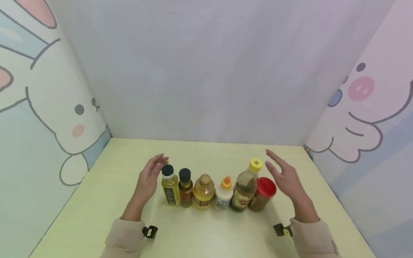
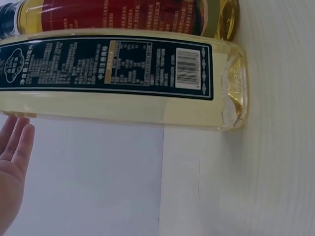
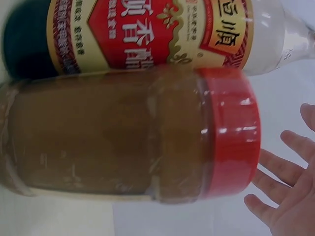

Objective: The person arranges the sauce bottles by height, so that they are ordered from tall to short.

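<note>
Grip on the left is released: the left hand [image 1: 148,181], left of centre in the head view, has its fingers extended beside the neck of a green-capped bottle [image 1: 170,190]; whether the fingertips touch it cannot be told. Grip on the right is released too: the right hand [image 1: 286,181], right of centre, holds nothing, its thumb and fingers spread apart near a jar [image 1: 262,193] with a red lid and brown contents.

Between the hands, a row of upright containers spans the lower middle of the frame. The green-capped bottle stands at the left end and the jar at the right end. From left to right between them come a black-capped bottle [image 1: 185,193], a round bottle [image 1: 204,193] of yellow liquid, a white bottle [image 1: 223,196] with an orange nozzle and a tall bottle [image 1: 244,188] with a yellow cap, just beside the jar.

In the left wrist view, the green-capped bottle's label shows a barcode right of centre. In the right wrist view, the tall bottle's red label fills the upper middle, above the jar.

Beige sleeves [image 1: 126,233] enter at the bottom. Beneath everything lies a pale yellow surface [image 1: 200,236]; behind it rises a grey wall [image 1: 203,71]. A rabbit drawing [image 1: 64,125] covers the left side, a pig drawing [image 1: 364,118] the right.
</note>
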{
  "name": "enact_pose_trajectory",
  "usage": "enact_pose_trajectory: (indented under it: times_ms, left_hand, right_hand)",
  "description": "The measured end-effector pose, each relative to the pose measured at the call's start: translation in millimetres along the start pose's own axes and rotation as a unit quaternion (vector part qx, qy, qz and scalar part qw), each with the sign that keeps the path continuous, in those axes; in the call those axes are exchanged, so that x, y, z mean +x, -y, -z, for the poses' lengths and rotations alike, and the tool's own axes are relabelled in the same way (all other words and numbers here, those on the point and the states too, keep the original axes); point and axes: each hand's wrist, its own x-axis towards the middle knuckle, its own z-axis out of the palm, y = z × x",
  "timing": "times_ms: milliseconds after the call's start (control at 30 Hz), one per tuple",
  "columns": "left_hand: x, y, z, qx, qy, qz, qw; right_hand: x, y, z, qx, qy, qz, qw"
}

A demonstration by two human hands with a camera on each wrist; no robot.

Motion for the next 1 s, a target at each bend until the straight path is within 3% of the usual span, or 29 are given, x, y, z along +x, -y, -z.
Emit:
enact_pose_trajectory:
  times_ms: [533,700,1000]
  left_hand:
    - [-6.0,-0.5,-7.9,-0.064,-0.003,-0.114,0.9914]
    - [-7.6,-2.6,-9.9,-0.079,-0.001,-0.132,0.9881]
    - [-8.6,-5.1,-13.6,-0.097,0.004,-0.138,0.9856]
  right_hand:
    - [-9.4,23.9,-1.5,0.123,0.009,0.045,0.9914]
    - [-12.4,29.6,-1.9,0.162,0.008,0.065,0.9847]
    - [-13.2,37.9,-8.9,0.247,-0.003,0.113,0.9623]
